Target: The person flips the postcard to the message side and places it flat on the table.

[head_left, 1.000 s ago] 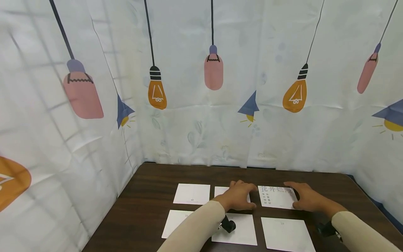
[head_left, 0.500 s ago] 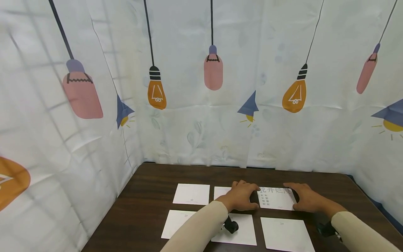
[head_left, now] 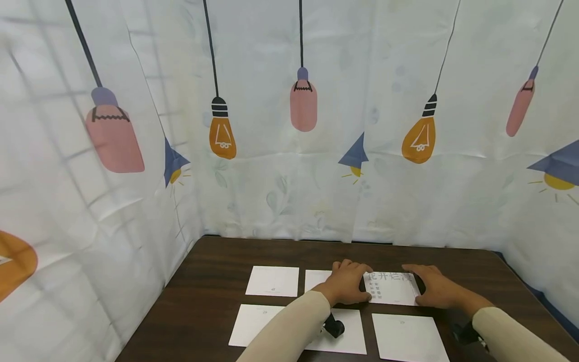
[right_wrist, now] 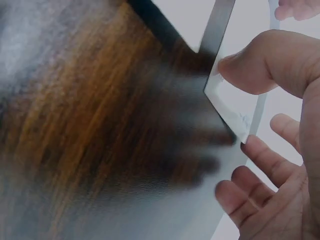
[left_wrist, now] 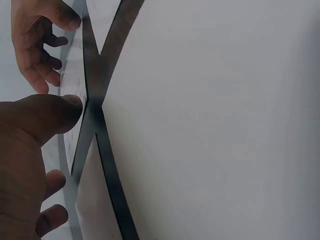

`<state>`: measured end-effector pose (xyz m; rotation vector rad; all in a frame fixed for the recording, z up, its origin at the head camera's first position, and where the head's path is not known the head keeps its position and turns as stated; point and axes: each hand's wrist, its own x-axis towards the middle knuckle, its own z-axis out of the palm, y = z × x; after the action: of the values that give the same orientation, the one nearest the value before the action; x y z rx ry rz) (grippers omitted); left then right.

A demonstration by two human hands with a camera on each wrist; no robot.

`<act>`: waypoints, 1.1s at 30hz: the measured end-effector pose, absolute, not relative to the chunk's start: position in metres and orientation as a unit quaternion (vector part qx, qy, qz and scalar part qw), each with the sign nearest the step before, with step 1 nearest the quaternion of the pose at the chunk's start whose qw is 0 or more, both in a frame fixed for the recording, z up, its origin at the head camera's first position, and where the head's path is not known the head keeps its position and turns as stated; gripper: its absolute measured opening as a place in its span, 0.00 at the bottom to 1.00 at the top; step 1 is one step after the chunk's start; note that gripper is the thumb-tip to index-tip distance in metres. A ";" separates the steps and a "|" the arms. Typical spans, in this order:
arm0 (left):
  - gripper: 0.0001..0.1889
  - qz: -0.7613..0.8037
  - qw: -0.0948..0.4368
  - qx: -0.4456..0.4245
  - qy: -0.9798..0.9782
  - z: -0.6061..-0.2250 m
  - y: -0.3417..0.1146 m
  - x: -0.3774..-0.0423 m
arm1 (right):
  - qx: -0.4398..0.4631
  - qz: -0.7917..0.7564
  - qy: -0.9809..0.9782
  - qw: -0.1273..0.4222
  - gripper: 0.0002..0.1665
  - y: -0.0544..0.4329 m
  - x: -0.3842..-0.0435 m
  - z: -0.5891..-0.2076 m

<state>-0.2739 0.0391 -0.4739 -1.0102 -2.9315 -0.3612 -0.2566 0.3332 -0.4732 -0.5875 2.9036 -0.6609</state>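
A white card (head_left: 391, 287) printed with a line of large characters lies in the far row of sheets, at its right end. My left hand (head_left: 346, 283) holds it at the left edge, index finger at the far corner and thumb at the near corner. At the opposite edge, my right hand (head_left: 436, 287) spans the card in the same way between thumb and index finger. In the right wrist view, that thumb (right_wrist: 245, 70) presses at the near edge and the index fingertip meets the far corner. The left wrist view shows the left thumb (left_wrist: 60, 112) over the card.
More white sheets lie in two rows on the dark wood table (head_left: 217, 256): one far left (head_left: 273, 281), one partly under the left hand (head_left: 316, 277), and several in the near row, including a right one (head_left: 409, 337). A lamp-patterned curtain (head_left: 271, 191) encloses the table.
My left hand has moved right to the printed card's left edge. The card and my right hand have shifted slightly left and toward me. The head view has turned a little.
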 end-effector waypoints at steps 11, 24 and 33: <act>0.36 -0.113 0.004 -0.304 -0.946 -0.479 0.044 -0.276 | -0.199 -0.224 0.953 0.032 0.54 0.336 -0.254 -0.477; 0.52 -0.143 0.012 -0.285 -0.948 -0.468 0.048 -0.271 | -0.191 -0.224 0.956 0.010 0.58 0.336 -0.250 -0.473; 0.47 -0.130 0.027 -0.291 -0.947 -0.470 0.051 -0.271 | -0.181 -0.241 0.953 0.027 0.55 0.342 -0.251 -0.473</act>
<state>-0.2713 0.0508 -0.4701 -0.8980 -2.9264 -0.4029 -0.2509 0.3419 -0.4732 -0.5606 2.9441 -0.7444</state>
